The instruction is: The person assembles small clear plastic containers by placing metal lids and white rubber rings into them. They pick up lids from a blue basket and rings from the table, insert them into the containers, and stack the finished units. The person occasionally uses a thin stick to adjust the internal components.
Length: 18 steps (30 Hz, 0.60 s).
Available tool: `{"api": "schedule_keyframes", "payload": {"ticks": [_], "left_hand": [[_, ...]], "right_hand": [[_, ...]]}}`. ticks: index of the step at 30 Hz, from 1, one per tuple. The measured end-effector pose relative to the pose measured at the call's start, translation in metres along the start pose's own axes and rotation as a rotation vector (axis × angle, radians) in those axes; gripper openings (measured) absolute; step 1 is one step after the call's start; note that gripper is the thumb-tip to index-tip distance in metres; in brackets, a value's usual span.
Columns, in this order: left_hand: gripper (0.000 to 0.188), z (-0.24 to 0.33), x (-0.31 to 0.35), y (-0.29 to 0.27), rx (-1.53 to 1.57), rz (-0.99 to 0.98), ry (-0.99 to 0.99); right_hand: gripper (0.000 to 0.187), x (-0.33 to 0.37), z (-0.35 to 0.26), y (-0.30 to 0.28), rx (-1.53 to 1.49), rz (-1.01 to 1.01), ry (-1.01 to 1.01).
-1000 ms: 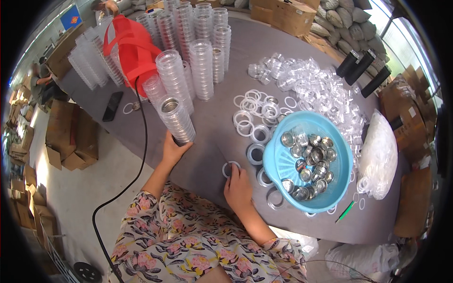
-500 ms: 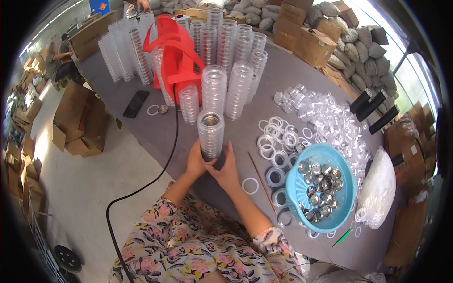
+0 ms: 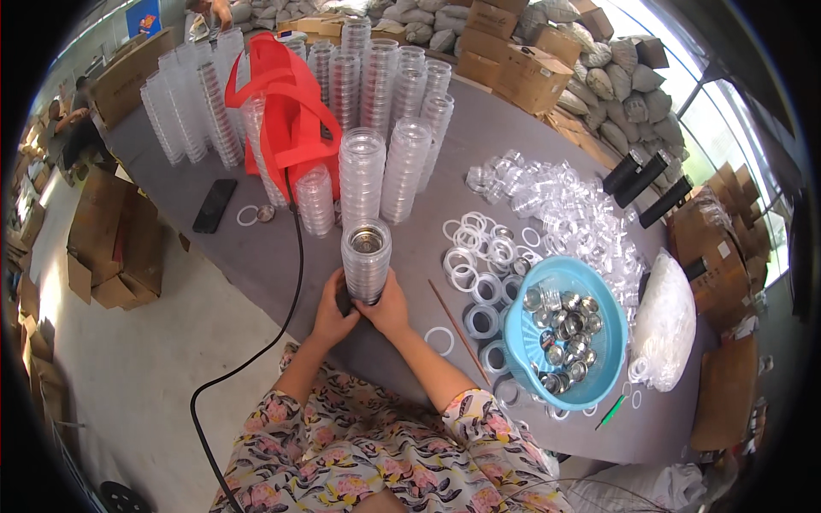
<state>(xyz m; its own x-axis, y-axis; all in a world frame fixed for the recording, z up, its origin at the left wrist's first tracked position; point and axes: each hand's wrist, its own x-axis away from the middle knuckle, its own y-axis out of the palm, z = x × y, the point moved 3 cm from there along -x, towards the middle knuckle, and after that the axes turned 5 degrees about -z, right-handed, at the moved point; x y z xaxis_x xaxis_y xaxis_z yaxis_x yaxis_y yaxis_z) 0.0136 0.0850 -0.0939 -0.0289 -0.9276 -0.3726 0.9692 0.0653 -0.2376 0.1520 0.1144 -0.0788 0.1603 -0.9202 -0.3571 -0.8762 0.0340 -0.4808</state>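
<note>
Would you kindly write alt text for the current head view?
The left hand and right hand hold a stack of clear containers at a grey table; a blue basket of silver pieces stands right, a red bag beyond.

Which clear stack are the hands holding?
The frontmost stack, with a silvery piece in its top; the left hand and right hand hold its lower part. The stacks behind stand untouched.

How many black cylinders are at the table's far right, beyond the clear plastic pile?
3: left cylinder, middle cylinder, right cylinder, the last nearest the clear bag. Others could be hidden.
</note>
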Motion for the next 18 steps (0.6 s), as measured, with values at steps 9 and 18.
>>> {"api": "schedule_keyframes", "payload": {"ticks": [9, 18], "left_hand": [[0.064, 0.146, -0.054, -0.015, -0.562, 0.053, 0.444], [0.045, 0.163, -0.068, -0.019, -0.526, -0.199, 0.418]], "right_hand": [[0.079, -0.001, -0.007, -0.003, -0.086, -0.016, -0.017], [0.078, 0.012, -0.013, -0.020, -0.106, -0.062, 0.068]]}}
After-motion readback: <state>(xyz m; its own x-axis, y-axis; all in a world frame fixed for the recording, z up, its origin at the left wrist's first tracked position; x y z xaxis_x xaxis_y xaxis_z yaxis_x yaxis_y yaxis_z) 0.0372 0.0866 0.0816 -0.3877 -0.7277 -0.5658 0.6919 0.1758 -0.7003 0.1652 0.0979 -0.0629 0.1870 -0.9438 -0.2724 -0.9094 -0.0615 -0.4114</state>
